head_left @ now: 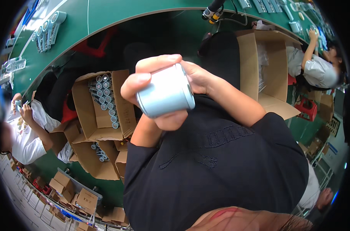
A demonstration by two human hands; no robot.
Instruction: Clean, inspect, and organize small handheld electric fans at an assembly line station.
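A smooth, light-blue cylinder (pixel 163 92) with a rounded rim is held up close in front of my chest, tilted, its side facing up. My left hand (pixel 136 85) is closed around its left end, with fingers showing above and below it. From the right, my right hand (pixel 196 77) reaches in against the cylinder's far end; most of its fingers are hidden behind the cylinder. The dark end of the cylinder faces right and shows only as a thin edge.
An open cardboard box (pixel 102 133) at left holds several light-blue round-headed items; another box (pixel 279 73) stands at right. The green table (pixel 117 13) curves across the far side, with similar items (pixel 48 32) on it. Co-workers sit at left (pixel 28 131) and right (pixel 317 69).
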